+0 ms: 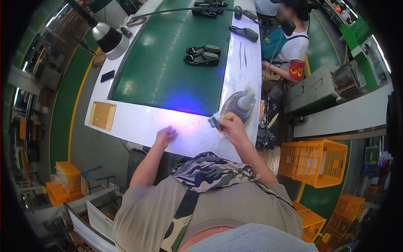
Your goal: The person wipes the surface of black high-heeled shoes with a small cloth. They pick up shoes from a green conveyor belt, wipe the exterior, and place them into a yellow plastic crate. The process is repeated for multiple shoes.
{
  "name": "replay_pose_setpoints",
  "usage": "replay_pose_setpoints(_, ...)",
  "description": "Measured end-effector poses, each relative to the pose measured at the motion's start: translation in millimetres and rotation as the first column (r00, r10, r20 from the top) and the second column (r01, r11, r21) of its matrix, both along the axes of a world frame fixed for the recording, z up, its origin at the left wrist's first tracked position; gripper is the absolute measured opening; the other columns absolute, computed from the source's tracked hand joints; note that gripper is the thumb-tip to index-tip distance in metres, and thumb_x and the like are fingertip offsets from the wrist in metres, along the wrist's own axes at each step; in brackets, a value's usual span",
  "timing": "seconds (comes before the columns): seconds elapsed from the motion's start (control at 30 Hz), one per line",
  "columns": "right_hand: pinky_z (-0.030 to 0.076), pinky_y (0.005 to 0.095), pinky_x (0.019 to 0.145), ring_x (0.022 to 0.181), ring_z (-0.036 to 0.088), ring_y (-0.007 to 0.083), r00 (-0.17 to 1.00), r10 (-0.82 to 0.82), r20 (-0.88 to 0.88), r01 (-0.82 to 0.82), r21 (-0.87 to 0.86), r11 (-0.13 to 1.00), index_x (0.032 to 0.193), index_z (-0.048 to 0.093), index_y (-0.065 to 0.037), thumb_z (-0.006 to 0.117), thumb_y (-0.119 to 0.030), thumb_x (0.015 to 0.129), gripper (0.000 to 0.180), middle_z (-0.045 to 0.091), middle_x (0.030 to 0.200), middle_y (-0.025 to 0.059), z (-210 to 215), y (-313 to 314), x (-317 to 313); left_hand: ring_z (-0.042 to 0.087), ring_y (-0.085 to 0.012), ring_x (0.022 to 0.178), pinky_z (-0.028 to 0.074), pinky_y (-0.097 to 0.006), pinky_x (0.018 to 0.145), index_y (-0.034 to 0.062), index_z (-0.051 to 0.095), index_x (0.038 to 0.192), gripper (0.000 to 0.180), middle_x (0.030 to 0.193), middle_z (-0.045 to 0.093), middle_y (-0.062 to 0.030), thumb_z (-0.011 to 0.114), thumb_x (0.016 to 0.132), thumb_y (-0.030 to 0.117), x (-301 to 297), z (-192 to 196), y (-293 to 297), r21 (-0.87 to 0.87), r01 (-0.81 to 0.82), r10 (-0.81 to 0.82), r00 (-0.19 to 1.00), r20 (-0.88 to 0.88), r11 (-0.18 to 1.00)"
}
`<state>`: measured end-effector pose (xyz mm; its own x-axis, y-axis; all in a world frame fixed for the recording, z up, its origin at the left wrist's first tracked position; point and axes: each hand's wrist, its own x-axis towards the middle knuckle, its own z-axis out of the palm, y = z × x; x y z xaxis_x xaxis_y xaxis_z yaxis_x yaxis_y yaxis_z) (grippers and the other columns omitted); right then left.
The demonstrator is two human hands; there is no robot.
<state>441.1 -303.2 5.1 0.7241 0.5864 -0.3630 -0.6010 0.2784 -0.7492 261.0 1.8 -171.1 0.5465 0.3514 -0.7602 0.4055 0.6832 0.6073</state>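
My right hand (233,127) pinches what looks like a small brush (214,122) with a dark head and a yellowish handle, just above the white bench top (197,130). Beside that hand, a translucent plastic bottle (246,101) with a tapered nozzle sits on a grey, stained patch at the bench's right side. My left hand (167,136) is over the bench's near edge, its fingers curled and nothing visible in them. A pair of black strapped shoes (202,59) on lasts stands further up the green conveyor belt (168,69).
A lamp (110,41) leans over the left side, near a black phone (107,76) and a wooden board (103,115). A single shoe on a last (244,33) lies on the right ledge. A co-worker (289,46) sits beyond it. Yellow crates (312,163) stand at right.
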Motion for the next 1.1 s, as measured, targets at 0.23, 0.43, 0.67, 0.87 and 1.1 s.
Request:
replay_pose_setpoints(0.23,0.05,0.029,0.06,0.07,0.061,0.0154,0.965,-0.261,0.025,0.259,0.051,0.965,0.091,0.054,-0.006,0.066,-0.003,0.085,0.014,0.062,0.086,0.0066,30.7,-10.4,9.2,0.057,-0.0376,0.113,0.052,-0.047,0.088,-0.001,0.03,0.141,0.076,0.136,0.046,-0.0255,0.066,0.088,0.04,173.3,-10.3,40.2,-0.064,0.122,-0.107,0.974,0.197,0.99)
replay_pose_setpoints(0.43,0.05,0.0293,0.062,0.069,0.059,0.0153,0.917,-0.395,0.047,0.392,0.055,0.918,0.093,0.052,-0.005,0.065,-0.001,0.084,0.016,0.06,0.085,0.007,30.9,-11.3,22.0,0.051,-0.0405,0.122,0.049,-0.047,0.094,-0.0086,0.01,0.148,0.099,0.147,0.032,-0.0307,0.067,0.086,0.044,308.4,25.8,24.7,-0.043,0.156,-0.149,0.981,0.123,0.987)
replay_pose_setpoints(0.67,0.049,0.0311,0.063,0.074,0.061,0.0177,0.871,-0.483,0.091,0.478,0.079,0.875,0.094,0.052,-0.005,0.061,-0.002,0.086,0.012,0.061,0.087,0.0089,36.6,-19.4,41.2,0.038,-0.0513,0.129,0.04,-0.056,0.102,-0.0012,0.015,0.149,0.102,0.148,0.024,-0.0346,0.074,0.08,0.045,429.8,34.5,16.3,-0.096,0.018,-0.018,1.0,-0.002,0.995)
replay_pose_setpoints(0.87,0.049,0.0308,0.06,0.072,0.061,0.0181,0.84,-0.536,0.088,0.532,0.065,0.844,0.089,0.05,-0.007,0.064,-0.003,0.084,0.015,0.061,0.085,0.0094,39.0,-19.1,67.8,0.03,-0.0555,0.132,0.033,-0.061,0.105,0.0003,0.016,0.149,0.108,0.15,0.019,-0.0331,0.074,0.076,0.054,496.1,9.9,15.3,-0.162,-0.041,0.026,0.995,-0.094,0.986)
replay_pose_setpoints(1.1,0.051,0.0314,0.06,0.071,0.06,0.0181,0.869,-0.487,0.093,0.485,0.041,0.873,0.088,0.049,-0.007,0.067,-0.003,0.082,0.018,0.061,0.084,0.0098,49.0,-3.5,93.9,0.045,-0.0383,0.127,0.038,-0.063,0.099,0.0146,0.04,0.14,0.072,0.145,0.04,-0.0132,0.069,0.08,0.041,518.3,-9.2,36.6,-0.21,-0.08,0.059,0.993,-0.106,0.974)
